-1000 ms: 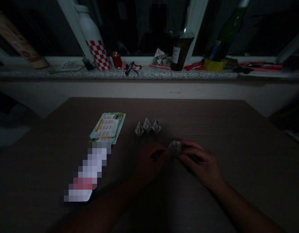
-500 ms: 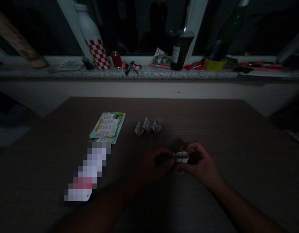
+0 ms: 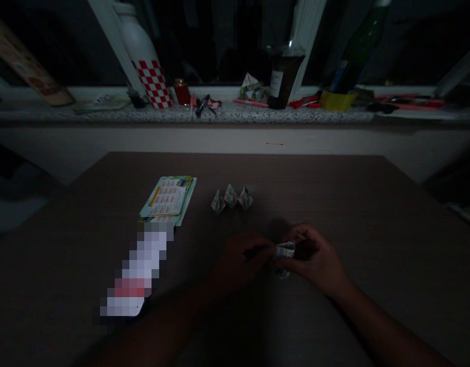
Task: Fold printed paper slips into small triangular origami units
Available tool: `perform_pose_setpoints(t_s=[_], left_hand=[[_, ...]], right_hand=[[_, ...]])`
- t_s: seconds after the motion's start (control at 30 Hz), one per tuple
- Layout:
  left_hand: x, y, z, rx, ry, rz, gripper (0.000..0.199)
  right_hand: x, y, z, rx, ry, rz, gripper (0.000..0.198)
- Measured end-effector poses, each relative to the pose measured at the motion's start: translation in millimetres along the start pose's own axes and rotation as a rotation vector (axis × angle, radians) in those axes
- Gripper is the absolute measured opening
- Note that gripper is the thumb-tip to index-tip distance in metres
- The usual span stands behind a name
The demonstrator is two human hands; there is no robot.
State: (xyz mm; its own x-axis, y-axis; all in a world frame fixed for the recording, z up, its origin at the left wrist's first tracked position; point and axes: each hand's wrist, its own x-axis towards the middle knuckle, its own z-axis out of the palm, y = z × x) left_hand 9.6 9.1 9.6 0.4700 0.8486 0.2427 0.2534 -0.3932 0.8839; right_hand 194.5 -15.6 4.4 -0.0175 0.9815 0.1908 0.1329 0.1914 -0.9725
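Between my two hands is a small folded piece of printed paper (image 3: 285,250), its open edge facing up. My left hand (image 3: 245,260) pinches its left end between thumb and fingers. On the other side my right hand (image 3: 319,257) grips the right end, thumb in front and fingers behind. A lower part of the paper shows beneath the right thumb, dim and partly hidden. Beyond my hands, three small pointed folded paper pieces (image 3: 230,197) stand side by side on the dark wooden table (image 3: 319,188).
A stack of printed paper sheets (image 3: 168,199) lies left, above a blurred-out phone-like object (image 3: 137,270). The stone windowsill (image 3: 235,116) behind holds a red-checked white bottle (image 3: 153,76), a dark plastic cup (image 3: 282,81), a green bottle (image 3: 360,51) and small clutter.
The paper's upper opening has shifted slightly and narrowed at its left end, and more of its lower part shows. Both hands keep their grip in almost the same place.
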Motion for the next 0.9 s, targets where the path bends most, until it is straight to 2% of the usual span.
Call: perform_pose_setpoints(t_s=[0.23, 0.6, 0.77, 0.9], left_hand=[[-1, 0, -3, 0.033, 0.061, -0.023, 0.015], [-3, 2, -3, 0.142, 0.081, 0.105, 0.015], [-4, 1, -3, 0.180, 0.081, 0.150, 0.016], [-3, -1, -3, 0.181, 0.092, 0.134, 0.016]], right_hand=[[1, -1, -12, -0.128, -0.058, -0.105, 0.011], [4, -3, -12, -0.137, -0.066, -0.180, 0.003], [4, -3, -12, -0.109, -0.072, -0.163, 0.004], [4, -5, -12, -0.123, -0.067, -0.141, 0.007]])
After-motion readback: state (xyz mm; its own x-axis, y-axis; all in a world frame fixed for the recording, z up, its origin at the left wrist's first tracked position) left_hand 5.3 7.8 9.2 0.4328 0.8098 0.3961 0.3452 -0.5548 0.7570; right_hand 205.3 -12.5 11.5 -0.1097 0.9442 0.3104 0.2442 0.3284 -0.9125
